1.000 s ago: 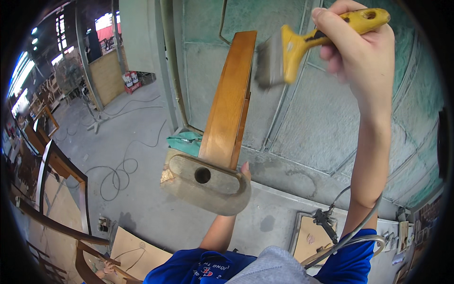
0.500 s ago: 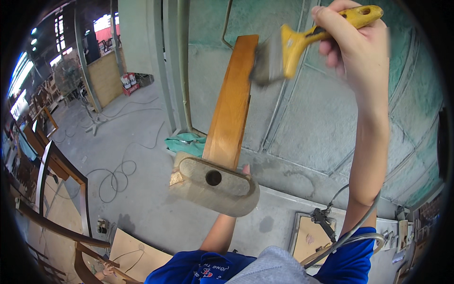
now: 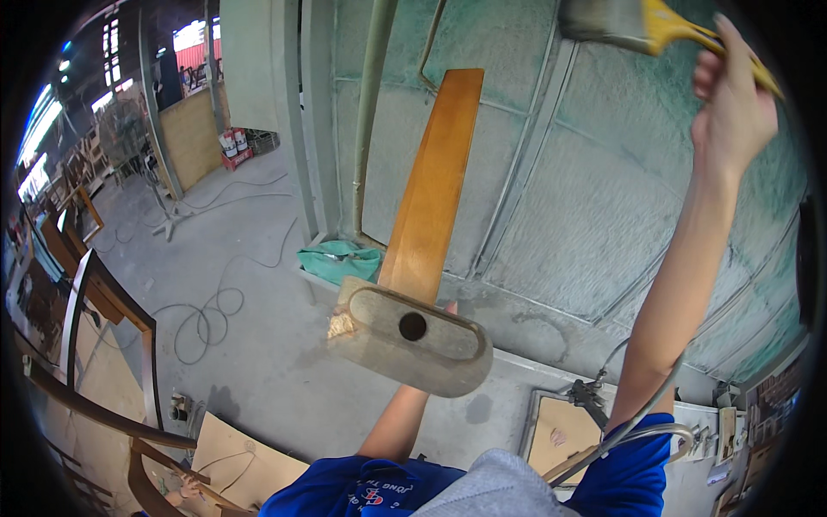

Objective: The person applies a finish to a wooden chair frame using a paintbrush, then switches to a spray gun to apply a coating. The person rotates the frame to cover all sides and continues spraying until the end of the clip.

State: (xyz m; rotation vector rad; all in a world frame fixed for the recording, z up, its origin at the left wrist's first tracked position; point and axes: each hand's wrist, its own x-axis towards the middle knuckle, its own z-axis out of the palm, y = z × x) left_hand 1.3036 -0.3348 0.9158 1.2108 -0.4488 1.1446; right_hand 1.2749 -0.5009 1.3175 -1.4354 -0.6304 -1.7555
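Since the earlier frame, the brush (image 3: 665, 26) has been swinging up and rightward, and is now hovering well apart from the orange-brown board (image 3: 435, 185). Right of the board, the right hand (image 3: 732, 121) is pinching the brush's handle. At the board's near end, the left hand (image 3: 451, 308) is mostly hiding behind the grey end piece (image 3: 413, 360), so its grip cannot be told. Brushing seems to be pausing between strokes; another stroke would be calling for bristles meeting the board.
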